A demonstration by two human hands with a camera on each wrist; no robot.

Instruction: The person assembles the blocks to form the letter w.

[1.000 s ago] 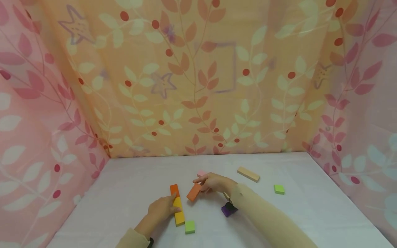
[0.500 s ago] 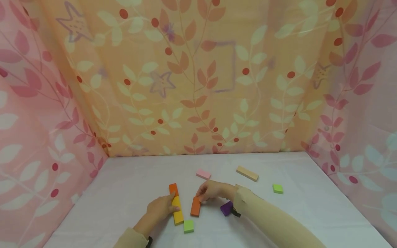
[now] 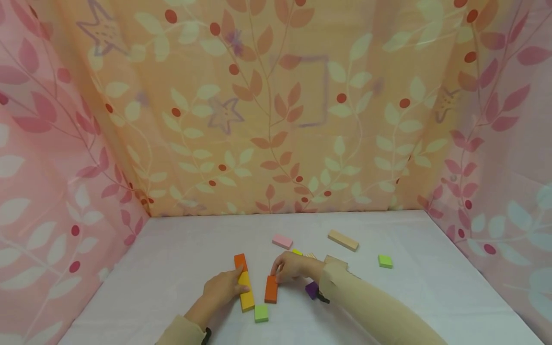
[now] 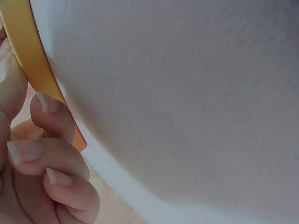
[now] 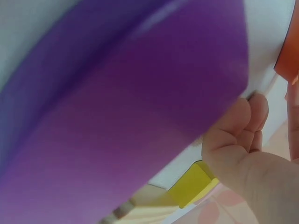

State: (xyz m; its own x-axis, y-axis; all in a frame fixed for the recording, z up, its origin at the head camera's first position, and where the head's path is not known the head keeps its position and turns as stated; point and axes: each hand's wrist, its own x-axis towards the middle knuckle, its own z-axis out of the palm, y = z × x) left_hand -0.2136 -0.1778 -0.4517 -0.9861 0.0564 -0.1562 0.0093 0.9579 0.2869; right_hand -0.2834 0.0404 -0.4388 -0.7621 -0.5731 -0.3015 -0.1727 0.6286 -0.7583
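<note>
On the white table (image 3: 172,258) an orange block (image 3: 240,262) and a yellow block (image 3: 247,293) lie end to end. My left hand (image 3: 224,287) rests against their left side, thumb on the yellow block (image 4: 28,51); its fingers (image 4: 51,116) curl beside the edge. My right hand (image 3: 290,266) pinches the far end of a second orange block (image 3: 271,289), which lies parallel to the yellow one with a narrow gap between them. A purple block (image 3: 311,289) sits under my right wrist and fills the right wrist view (image 5: 117,102).
A green block (image 3: 260,313) lies just in front of the yellow one. Farther back are a pink block (image 3: 282,241), a small yellow block (image 3: 297,252), a wooden plank (image 3: 342,239), another wooden piece (image 3: 335,261) and a green square (image 3: 385,261). Patterned curtains enclose three sides.
My right hand brought the second orange block down and nearer, turning it from slanted to parallel beside the yellow block. The pink block came into view. My left hand stayed put.
</note>
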